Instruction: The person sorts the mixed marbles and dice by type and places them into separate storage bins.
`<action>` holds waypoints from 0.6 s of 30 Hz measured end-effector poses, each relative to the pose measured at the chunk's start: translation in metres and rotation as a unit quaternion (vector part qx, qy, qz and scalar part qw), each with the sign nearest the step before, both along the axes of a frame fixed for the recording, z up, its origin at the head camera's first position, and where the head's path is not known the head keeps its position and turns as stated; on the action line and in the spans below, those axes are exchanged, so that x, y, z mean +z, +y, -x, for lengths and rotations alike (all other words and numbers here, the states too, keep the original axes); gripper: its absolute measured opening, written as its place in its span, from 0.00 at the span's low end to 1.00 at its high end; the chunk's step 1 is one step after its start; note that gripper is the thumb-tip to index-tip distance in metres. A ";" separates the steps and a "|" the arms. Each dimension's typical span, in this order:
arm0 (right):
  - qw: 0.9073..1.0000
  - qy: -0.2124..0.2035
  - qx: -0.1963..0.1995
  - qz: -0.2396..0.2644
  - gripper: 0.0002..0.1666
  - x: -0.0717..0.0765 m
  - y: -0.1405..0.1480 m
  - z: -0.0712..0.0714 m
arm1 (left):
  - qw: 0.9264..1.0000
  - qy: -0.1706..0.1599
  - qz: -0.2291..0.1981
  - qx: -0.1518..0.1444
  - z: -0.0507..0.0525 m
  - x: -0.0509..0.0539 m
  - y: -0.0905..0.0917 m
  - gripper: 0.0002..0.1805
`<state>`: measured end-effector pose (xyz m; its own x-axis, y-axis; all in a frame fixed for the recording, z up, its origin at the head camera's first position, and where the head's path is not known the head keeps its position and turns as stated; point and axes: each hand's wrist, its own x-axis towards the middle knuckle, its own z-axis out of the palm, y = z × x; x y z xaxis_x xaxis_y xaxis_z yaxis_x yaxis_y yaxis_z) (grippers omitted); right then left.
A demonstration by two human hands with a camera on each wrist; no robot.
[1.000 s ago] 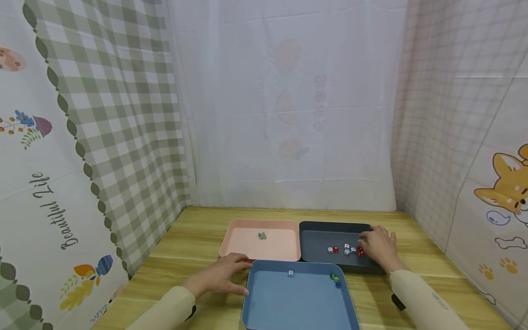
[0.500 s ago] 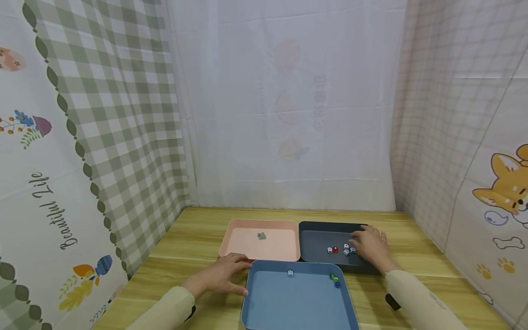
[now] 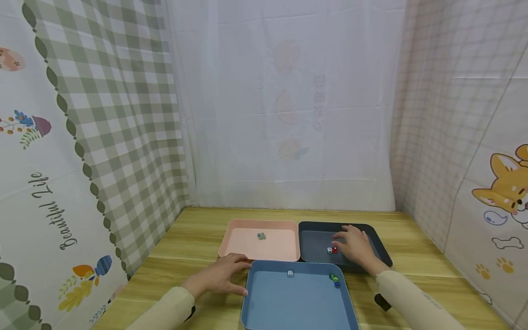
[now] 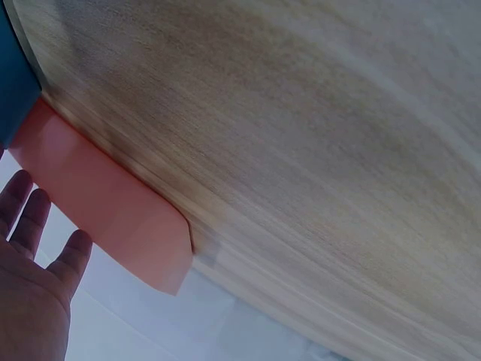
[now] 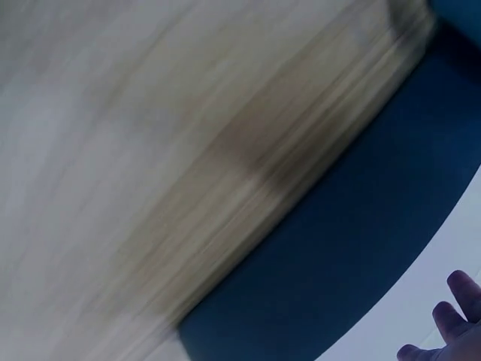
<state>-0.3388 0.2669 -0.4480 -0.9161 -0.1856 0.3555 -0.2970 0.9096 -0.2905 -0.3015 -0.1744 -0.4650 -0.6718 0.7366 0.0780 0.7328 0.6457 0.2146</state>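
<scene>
My right hand (image 3: pixel 355 246) is over the dark tray (image 3: pixel 315 229), fingers spread and slightly bent, with no held thing visible. By its fingertips lie a white die (image 3: pixel 329 250) and a red die (image 3: pixel 335 250); the other dice are hidden under the hand. My left hand (image 3: pixel 222 275) stays beside the blue tray (image 3: pixel 301 305), its fingers relaxed near the tray's left rim; contact is hard to tell. The left wrist view shows those fingers apart near the pink tray (image 4: pixel 113 195).
In the blue tray lie a white die (image 3: pixel 290 273), small glossy green pieces (image 3: pixel 333 277) and a blue piece (image 3: pixel 337 284). The pink tray holds a cluster of small greenish clear pieces (image 3: pixel 261 236). Fabric curtains (image 3: pixel 288 114) surround the wooden table (image 3: pixel 198 229).
My right hand has moved left across the dark tray, from its right edge to near the red die, covering the dice on the right. The left hand has stayed still.
</scene>
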 end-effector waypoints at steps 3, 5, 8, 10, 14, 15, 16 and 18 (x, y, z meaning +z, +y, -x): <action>1.000 0.001 0.019 0.006 0.13 0.002 -0.007 -0.002 | 1.000 0.001 0.000 0.000 0.000 0.000 0.000 0.43; 1.000 0.003 0.027 0.011 0.13 0.003 -0.011 -0.004 | 1.000 0.001 -0.001 -0.001 0.000 0.000 0.001 0.43; 0.999 0.007 0.041 0.013 0.13 0.004 -0.018 -0.005 | 1.000 -0.001 -0.001 -0.001 0.001 -0.001 0.001 0.43; 0.999 0.008 0.049 0.008 0.13 0.005 -0.023 -0.006 | 1.000 -0.003 -0.001 0.000 0.001 -0.001 0.001 0.42; 0.997 0.003 0.072 -0.002 0.12 0.007 -0.035 -0.010 | 1.000 -0.003 -0.001 0.002 0.002 -0.002 0.001 0.42; 0.997 0.002 0.078 -0.004 0.11 0.008 -0.038 -0.012 | 1.000 -0.003 -0.001 0.002 0.002 -0.001 0.001 0.42; 0.997 0.001 0.083 -0.006 0.11 0.008 -0.042 -0.013 | 1.000 0.000 0.000 0.001 0.002 -0.002 0.001 0.42; 0.996 -0.004 0.094 -0.002 0.10 0.010 -0.048 -0.016 | 1.000 0.000 0.001 0.000 0.001 -0.001 0.000 0.42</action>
